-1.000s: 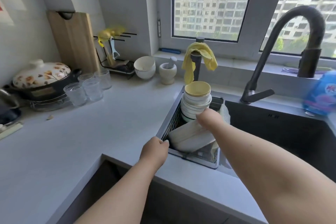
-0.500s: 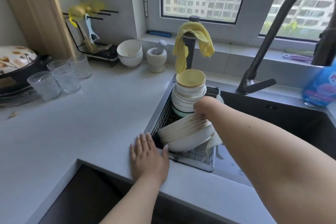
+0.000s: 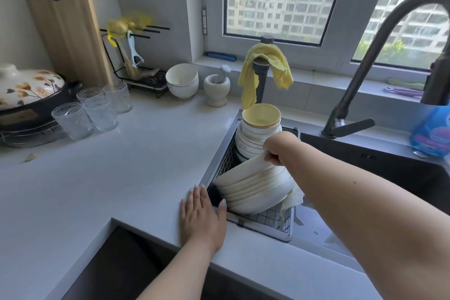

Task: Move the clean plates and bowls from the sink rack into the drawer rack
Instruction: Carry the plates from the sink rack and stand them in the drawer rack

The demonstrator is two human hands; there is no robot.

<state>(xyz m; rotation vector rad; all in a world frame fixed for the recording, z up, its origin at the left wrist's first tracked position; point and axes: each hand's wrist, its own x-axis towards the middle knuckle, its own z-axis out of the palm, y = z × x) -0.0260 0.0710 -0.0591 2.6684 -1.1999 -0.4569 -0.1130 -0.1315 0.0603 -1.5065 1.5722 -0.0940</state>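
Center frame, right hand (image 3: 276,151) pinches the top plate (image 3: 243,170) in the rack (image 3: 267,224); left hand (image 3: 202,214) lies flat, fingers straight, on the surface (image 3: 109,178).

Home kitchen: sink (image 3: 379,178), faucet (image 3: 379,39), worktop (image 3: 109,178).

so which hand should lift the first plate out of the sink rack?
Right. The right hand already pinches the rim of the top plate in the leaning stack. The left hand lies flat on the counter beside the sink rack.
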